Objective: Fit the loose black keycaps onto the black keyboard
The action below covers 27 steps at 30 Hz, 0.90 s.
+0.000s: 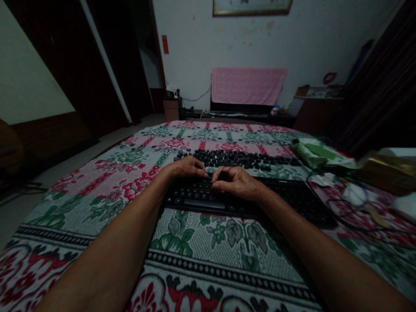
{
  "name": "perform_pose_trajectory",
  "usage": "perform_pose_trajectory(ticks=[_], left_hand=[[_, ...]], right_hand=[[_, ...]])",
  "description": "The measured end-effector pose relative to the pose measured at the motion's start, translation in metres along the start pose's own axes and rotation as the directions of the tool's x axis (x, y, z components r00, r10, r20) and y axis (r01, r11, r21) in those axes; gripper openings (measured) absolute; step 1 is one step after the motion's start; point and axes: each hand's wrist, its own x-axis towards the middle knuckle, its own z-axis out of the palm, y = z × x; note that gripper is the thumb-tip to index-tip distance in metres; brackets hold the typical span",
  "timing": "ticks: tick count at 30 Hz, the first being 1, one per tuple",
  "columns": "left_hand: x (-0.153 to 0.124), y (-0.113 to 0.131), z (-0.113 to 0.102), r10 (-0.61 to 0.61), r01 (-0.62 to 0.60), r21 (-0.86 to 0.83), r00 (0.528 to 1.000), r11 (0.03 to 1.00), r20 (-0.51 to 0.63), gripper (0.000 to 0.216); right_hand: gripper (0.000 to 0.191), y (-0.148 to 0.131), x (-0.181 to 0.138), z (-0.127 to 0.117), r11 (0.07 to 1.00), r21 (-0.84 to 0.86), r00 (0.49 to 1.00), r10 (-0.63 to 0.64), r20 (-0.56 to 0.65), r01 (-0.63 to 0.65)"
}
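A black keyboard (pixel 292 197) lies on a floral bedspread (pixel 201 242) in front of me. Behind it several loose black keycaps (pixel 240 158) are laid out in rows on the cloth. My left hand (pixel 186 167) rests on the keyboard's upper left part with its fingers curled and pinched. My right hand (pixel 238 182) sits beside it over the keyboard's middle, fingers pinched together. The two hands' fingertips meet at a small thing I cannot make out.
A green and white packet (pixel 313 154) lies at the right, with a white mouse (pixel 355 193) and cable near it. A golden box (pixel 386 171) sits at the far right. A pink cloth (pixel 248 85) covers a screen at the far wall. Dark doors stand at left.
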Motion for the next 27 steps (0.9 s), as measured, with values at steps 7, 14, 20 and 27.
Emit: perform_pose_trajectory(ticks=[7,14,20,27], left_hand=[[0.004,-0.007,0.000,0.030,-0.029,-0.004,0.999,1.000,0.013,0.032],[0.008,-0.013,-0.001,0.069,-0.069,-0.009,0.997,0.998,0.013,0.030],[0.006,-0.009,-0.001,0.054,-0.053,-0.019,0.998,0.998,0.020,0.029],[0.007,-0.010,-0.001,0.048,-0.048,0.008,0.999,0.999,0.007,0.033]], right_hand=[[0.011,-0.001,0.001,0.006,0.987,-0.125,0.995,-0.095,0.027,0.097],[0.010,-0.019,-0.001,0.019,0.840,-0.475,0.964,-0.251,0.086,0.261],[0.007,-0.011,0.002,0.022,0.892,-0.405,0.970,-0.238,-0.044,0.201],[0.017,0.009,0.008,0.019,0.995,0.100,0.987,0.026,-0.156,-0.011]])
